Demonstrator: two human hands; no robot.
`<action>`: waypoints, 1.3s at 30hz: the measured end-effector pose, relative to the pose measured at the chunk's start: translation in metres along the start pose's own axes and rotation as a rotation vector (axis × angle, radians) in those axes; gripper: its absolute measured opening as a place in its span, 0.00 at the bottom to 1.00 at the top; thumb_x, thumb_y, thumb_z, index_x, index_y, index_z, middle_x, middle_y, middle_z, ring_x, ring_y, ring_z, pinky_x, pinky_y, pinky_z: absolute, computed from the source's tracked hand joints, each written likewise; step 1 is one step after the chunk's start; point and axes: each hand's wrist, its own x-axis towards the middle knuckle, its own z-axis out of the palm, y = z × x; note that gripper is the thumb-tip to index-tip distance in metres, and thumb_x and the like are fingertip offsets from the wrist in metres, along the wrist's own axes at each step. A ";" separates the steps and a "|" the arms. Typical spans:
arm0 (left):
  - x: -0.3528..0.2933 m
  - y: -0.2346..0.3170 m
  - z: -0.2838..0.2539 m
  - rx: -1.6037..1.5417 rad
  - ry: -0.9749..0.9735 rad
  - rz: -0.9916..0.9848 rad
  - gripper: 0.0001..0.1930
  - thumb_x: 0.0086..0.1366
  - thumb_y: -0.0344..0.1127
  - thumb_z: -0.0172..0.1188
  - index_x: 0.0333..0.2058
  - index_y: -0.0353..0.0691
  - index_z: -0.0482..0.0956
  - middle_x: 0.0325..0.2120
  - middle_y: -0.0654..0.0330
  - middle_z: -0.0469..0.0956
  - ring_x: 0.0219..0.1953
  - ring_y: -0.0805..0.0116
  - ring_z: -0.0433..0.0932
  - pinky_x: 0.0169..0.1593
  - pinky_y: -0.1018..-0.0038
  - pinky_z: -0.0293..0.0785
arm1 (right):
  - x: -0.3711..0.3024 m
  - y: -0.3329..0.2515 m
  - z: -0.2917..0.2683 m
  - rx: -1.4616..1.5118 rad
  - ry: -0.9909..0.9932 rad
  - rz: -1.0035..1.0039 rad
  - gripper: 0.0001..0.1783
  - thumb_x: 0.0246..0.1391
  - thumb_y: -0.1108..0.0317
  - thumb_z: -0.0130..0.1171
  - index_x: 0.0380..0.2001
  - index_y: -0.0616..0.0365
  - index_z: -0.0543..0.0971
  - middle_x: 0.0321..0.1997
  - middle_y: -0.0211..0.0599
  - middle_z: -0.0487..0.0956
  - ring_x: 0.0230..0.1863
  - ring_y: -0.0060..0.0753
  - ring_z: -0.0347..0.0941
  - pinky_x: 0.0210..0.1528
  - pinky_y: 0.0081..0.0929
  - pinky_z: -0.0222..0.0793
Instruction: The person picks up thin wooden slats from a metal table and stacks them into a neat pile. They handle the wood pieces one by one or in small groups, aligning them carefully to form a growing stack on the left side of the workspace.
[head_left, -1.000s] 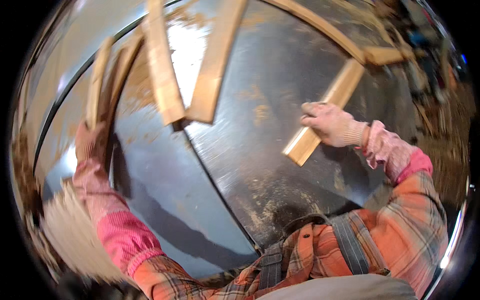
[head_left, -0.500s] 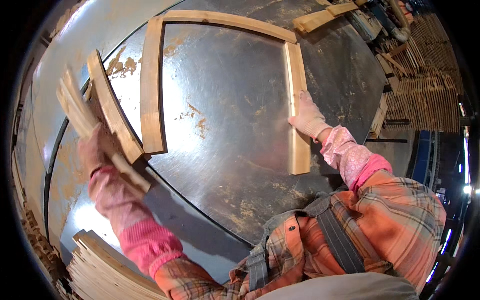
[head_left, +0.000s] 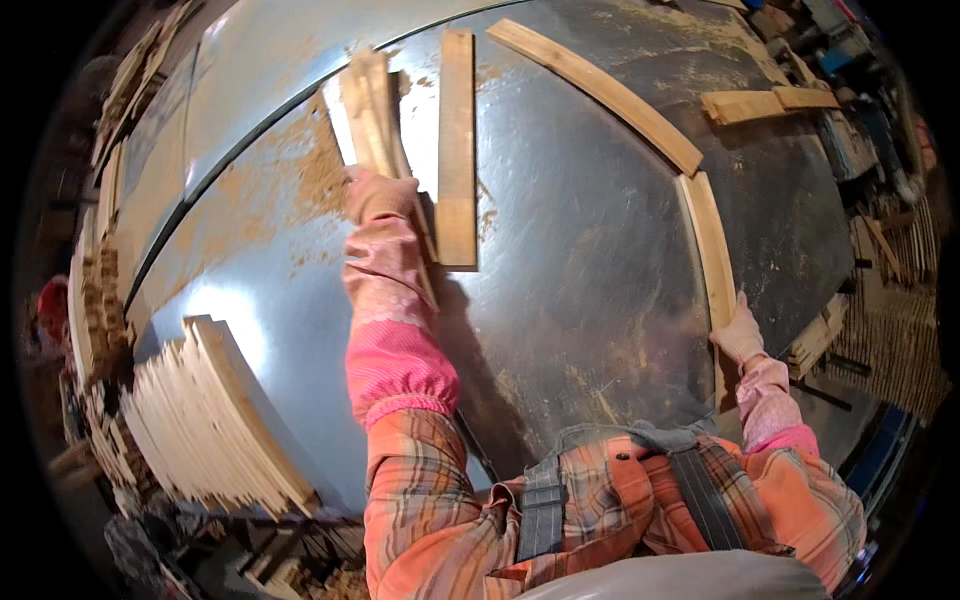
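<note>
Grey metal tops the broad table (head_left: 580, 310), with the person standing at six o'clock as I watch; open room spreads across its middle, between the wood at twelve and at three. A stack of pale slats (head_left: 225, 410) fills the near edge at eight. One long curved strip (head_left: 600, 95) slants at one, its lower end meeting the top of the side strip (head_left: 708, 240) at three. A straight strip (head_left: 457, 150) lies at twelve, just beside the bundle of strips (head_left: 368, 110) at eleven. Two shorter pieces (head_left: 770, 103) lie at two. The hands are well apart: the left hand (head_left: 380, 197) is wrapped round the bundle; the right hand (head_left: 740, 335) touches the side strip's outer edge, whether gripping or pressing I can't tell.
</note>
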 end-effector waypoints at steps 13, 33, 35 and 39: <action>-0.261 0.035 0.108 -0.075 -0.320 0.078 0.63 0.54 0.43 0.75 0.76 0.34 0.36 0.62 0.42 0.70 0.63 0.44 0.73 0.65 0.58 0.73 | -0.045 0.156 -0.012 0.765 -0.078 0.020 0.20 0.45 0.74 0.63 0.45 0.66 0.82 0.38 0.35 0.82 0.36 0.31 0.77 0.41 0.29 0.75; -0.495 -0.170 0.109 -1.516 -0.284 -0.094 0.36 0.61 0.54 0.70 0.56 0.29 0.73 0.46 0.47 0.83 0.41 0.55 0.85 0.45 0.63 0.84 | -0.258 -0.058 0.034 0.204 -0.414 -1.339 0.31 0.58 0.62 0.63 0.61 0.67 0.73 0.60 0.58 0.76 0.62 0.57 0.74 0.65 0.45 0.69; -0.505 -0.203 0.086 -1.139 -0.011 -0.160 0.15 0.64 0.43 0.67 0.37 0.35 0.83 0.30 0.58 0.82 0.33 0.65 0.80 0.38 0.70 0.78 | -0.271 -0.056 0.059 0.468 -0.721 -1.270 0.34 0.59 0.64 0.63 0.65 0.68 0.70 0.63 0.57 0.76 0.64 0.52 0.74 0.66 0.42 0.69; -0.507 -0.330 0.039 -1.549 0.216 -0.301 0.17 0.67 0.44 0.62 0.43 0.33 0.81 0.30 0.59 0.81 0.32 0.65 0.81 0.38 0.68 0.78 | -0.292 -0.063 0.107 0.335 -0.612 -1.160 0.34 0.61 0.67 0.61 0.68 0.69 0.68 0.63 0.55 0.76 0.62 0.43 0.76 0.62 0.35 0.73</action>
